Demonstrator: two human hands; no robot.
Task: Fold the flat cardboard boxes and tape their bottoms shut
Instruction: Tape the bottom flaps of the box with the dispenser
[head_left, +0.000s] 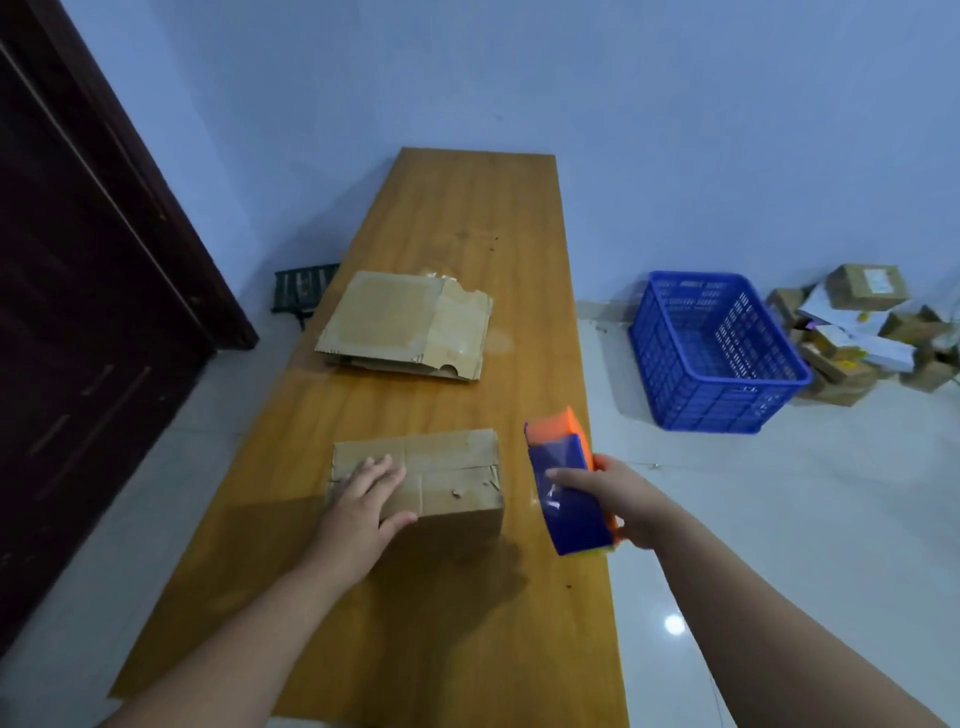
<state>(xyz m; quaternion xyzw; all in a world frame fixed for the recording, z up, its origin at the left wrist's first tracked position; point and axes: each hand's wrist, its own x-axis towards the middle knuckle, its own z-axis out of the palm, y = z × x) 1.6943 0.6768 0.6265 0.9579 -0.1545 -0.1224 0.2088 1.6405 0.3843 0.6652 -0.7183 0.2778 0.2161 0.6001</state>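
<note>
Two hands: both mine are at work, one on the box, one on the tool.
Box: the folded box (457, 483) sits on the table (467, 208) near me, closed flaps facing up.
Long axis: it runs left to right across the table, and the flap seam runs the same way.
Left hand: my left hand (363, 499) lies flat on the left part of the box top, fingers straight and spread, pressing down and gripping nothing.
Right hand: my right hand (618, 501) is curled round the tape dispenser (566, 467), forefinger laid along its side.
Key relation: the dispenser hangs just off the box's right end, not touching it, so the seam lies to its left.
Judgement: the right hand would bring the tape in along that seam while the left holds the flaps down.
Tape: I cannot tell whether any strip is on the seam.
Waiting stock: flat cardboard (395, 322) lies further up the table, well apart.
</note>
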